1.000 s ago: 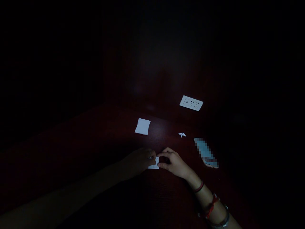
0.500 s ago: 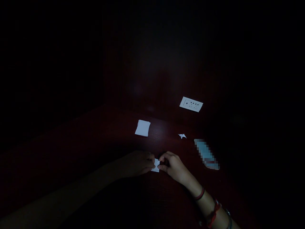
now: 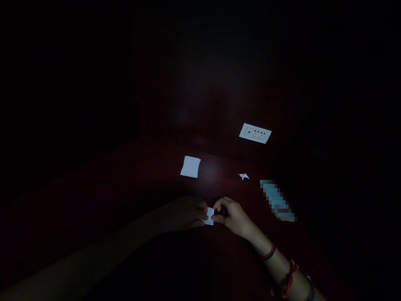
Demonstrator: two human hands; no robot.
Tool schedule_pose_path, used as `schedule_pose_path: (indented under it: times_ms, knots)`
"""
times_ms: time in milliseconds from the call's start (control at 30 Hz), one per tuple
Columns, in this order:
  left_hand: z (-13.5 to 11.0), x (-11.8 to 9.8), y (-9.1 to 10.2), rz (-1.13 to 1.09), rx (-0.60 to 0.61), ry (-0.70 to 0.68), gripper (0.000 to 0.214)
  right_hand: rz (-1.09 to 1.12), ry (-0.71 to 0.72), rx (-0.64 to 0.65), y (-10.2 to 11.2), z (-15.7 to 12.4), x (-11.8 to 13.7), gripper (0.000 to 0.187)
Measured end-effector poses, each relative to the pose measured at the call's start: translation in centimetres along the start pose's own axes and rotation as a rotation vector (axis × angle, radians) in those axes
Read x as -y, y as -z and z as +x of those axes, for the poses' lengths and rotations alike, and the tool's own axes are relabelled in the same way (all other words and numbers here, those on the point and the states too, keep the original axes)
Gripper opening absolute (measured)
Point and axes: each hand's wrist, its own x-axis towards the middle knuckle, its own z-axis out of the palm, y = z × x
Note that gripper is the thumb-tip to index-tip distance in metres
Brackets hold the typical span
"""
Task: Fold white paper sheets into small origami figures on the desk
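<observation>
A small white piece of paper lies between my hands on the dark reddish table. My left hand, with a ring on one finger, is closed over its left part, so that side is hidden. From the right, my right hand has its thumb and bent fingers at the paper's right edge, closed on it. Beyond the hands sits a stack of white paper squares. A small folded paper figure with pointed ends rests on the table farther right.
To the right of my right hand lies a long bluish object, blurred out by pixels. A white socket panel is on the back wall. The surroundings are very dark; several bands circle my right wrist and forearm.
The view has shifted slightly, so most things appear a little farther right. Both hands stay at the small paper, and the crease or flap seen near its top right corner no longer shows.
</observation>
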Motion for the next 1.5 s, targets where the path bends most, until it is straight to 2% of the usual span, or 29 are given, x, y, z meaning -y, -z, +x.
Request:
schedule_pose_path:
  times_ms: [267, 467, 567, 633, 767, 867, 1033, 1233, 1500]
  knots:
    - [-0.1, -0.3, 0.0, -0.002, -0.016, 0.013, 0.016, -0.029, 0.011, -0.026, -0.4, 0.2, -0.2, 0.002]
    - [0.0, -0.1, -0.2, 0.005, -0.014, 0.008, 0.017, 0.012, 0.093, -0.058, -0.1, 0.0, 0.4, 0.007]
    - [-0.1, 0.1, -0.5, 0.008, -0.017, 0.032, 0.016, 0.074, 0.134, -0.017, 0.0, -0.3, 0.6, 0.006]
    - [-0.1, 0.1, -0.7, -0.003, -0.028, 0.041, 0.016, 0.115, 0.129, 0.004, -0.1, -0.5, 0.5, 0.005]
    - [-0.2, 0.1, -0.8, -0.033, -0.055, 0.027, 0.016, 0.168, 0.083, 0.007, -0.3, -0.5, -0.1, 0.017]
    - [-0.2, 0.1, -0.8, -0.043, -0.051, 0.026, 0.016, 0.172, 0.093, 0.024, -0.5, -0.4, -0.5, 0.015]
    - [-0.1, 0.0, -0.6, -0.061, -0.028, 0.053, 0.017, 0.068, 0.201, 0.023, -0.1, -0.5, -0.4, 0.013]
    - [-0.1, 0.1, -1.0, -0.090, -0.047, 0.055, 0.017, -0.061, 0.401, 0.102, 0.6, -0.6, -0.7, 0.019]
    - [-0.2, 0.1, -1.0, -0.090, -0.043, 0.048, 0.015, -0.222, 0.440, 0.175, 1.2, -0.9, -0.1, 0.023]
